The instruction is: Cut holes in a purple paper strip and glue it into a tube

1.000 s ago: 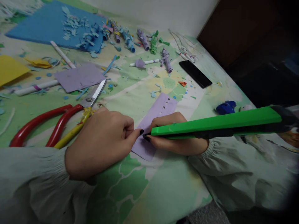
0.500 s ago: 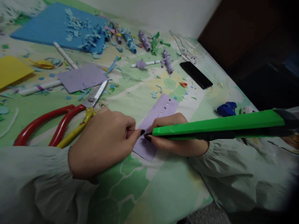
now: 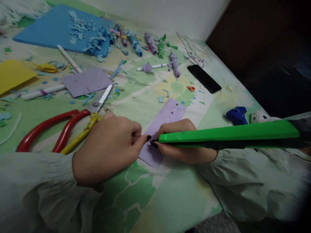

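A purple paper strip (image 3: 167,110) with a row of small round holes lies slanted on the table between my hands. My left hand (image 3: 109,147) is closed, its fingers curled under, and the thumb presses the strip's left edge. My right hand (image 3: 186,142) grips a long green-and-black utility knife (image 3: 228,132) like a pen, near its front end. The knife's tip meets the paper close to my left thumb; the blade is mostly hidden by my fingers. Red-handled scissors (image 3: 96,104) and a yellow rod-like tool (image 3: 80,137) lie beside my left hand.
A purple sheet (image 3: 86,82) touches the scissors' blades. Blue sheets (image 3: 48,29) with paper scraps are at the back left, near rolled paper pieces (image 3: 150,43). White markers (image 3: 69,58), a phone (image 3: 204,78) and a blue object (image 3: 236,115) also lie on the patterned tablecloth.
The rear end of the utility knife has dipped slightly, while its tip remains near my left thumb. My left hand keeps pressing the paper strip.
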`<state>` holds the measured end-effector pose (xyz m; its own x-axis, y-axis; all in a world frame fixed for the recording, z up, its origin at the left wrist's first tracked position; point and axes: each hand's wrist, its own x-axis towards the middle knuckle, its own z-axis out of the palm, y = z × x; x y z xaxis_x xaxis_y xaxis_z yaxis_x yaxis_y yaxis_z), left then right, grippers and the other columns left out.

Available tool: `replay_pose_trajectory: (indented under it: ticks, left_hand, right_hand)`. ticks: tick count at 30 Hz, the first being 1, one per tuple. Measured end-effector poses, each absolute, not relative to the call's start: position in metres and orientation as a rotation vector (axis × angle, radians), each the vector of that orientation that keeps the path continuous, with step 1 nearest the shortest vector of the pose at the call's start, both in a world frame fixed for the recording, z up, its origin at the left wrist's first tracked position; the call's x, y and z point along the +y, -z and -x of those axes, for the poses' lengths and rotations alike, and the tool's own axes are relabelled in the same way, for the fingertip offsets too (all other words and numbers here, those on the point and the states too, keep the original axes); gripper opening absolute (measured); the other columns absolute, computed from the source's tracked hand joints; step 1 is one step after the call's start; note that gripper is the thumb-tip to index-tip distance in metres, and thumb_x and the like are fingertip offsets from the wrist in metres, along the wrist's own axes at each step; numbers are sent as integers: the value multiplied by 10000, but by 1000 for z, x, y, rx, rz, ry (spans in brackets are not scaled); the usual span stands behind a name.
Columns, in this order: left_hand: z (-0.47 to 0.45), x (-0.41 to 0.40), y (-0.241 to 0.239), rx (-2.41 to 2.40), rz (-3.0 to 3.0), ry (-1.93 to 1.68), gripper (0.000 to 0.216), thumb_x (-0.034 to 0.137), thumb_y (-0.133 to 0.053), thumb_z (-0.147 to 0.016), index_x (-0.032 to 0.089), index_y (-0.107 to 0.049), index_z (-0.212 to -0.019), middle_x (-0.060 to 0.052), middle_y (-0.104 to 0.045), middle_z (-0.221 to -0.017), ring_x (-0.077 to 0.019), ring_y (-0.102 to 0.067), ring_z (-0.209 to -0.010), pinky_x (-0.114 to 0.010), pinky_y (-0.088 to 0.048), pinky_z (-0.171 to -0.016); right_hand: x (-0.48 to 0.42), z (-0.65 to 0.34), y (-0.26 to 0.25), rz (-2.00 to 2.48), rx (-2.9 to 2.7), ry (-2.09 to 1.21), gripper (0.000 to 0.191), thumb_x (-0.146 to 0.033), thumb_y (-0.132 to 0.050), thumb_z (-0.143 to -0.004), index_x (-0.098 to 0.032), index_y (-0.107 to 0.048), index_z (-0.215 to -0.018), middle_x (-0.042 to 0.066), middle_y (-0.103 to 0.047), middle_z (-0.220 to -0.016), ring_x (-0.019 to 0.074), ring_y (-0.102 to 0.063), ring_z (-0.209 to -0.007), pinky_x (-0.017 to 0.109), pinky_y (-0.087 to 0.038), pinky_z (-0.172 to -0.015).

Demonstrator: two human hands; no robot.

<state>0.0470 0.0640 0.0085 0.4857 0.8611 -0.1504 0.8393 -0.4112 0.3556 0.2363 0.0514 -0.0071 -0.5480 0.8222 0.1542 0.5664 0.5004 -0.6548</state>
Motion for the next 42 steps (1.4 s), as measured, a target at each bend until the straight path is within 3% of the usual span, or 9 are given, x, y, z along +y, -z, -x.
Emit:
replay_pose_trajectory:
  ticks: [21,27,30,34,42]
  left_hand:
    - [-45,66,-8,1364,-2386,-62,411,380,-436,-850,202,-439,-479,3,-505,-477,-160,-464,-503,-330,-232,-583]
    - [-43,66,-4,1397,-2355,-133,402,386,-468,-843,197,-446,-489,8,-507,-482,-155,-465,-513,-317,-246,-576]
    - [-40,64,-3,1470,-2197,-318,386,406,-504,-832,195,-474,-511,17,-522,-493,-144,-466,-511,-298,-267,-553]
    - [-35,64,-6,1545,-1843,-721,317,390,-551,-817,194,-548,-568,31,-525,-513,-123,-460,-495,-253,-293,-476]
    - [-28,68,0,1296,-1302,-1072,239,407,-640,-804,189,-578,-727,32,-645,-577,-116,-602,-528,-201,-436,-513]
  right_hand:
    - [51,-234,8,1147,-2345,-639,194,-197,-592,-732,-168,-507,-560,-38,-486,-499,62,-388,-467,223,-276,-469]
    - [56,-242,6,1109,-2108,-793,159,-235,-593,-842,-145,-646,-721,-6,-639,-638,78,-560,-565,179,-421,-522]
    - [71,-261,9,1100,-1946,-441,96,-234,-643,-824,-161,-705,-835,21,-726,-785,126,-669,-715,207,-513,-654]
    - [98,-297,15,1184,-1899,-47,210,-254,-668,-816,-210,-724,-1014,34,-751,-936,213,-705,-892,336,-547,-845]
    - [118,-308,19,1466,-2100,155,337,-70,-509,-801,-150,-738,-1036,99,-726,-830,227,-683,-788,331,-503,-719]
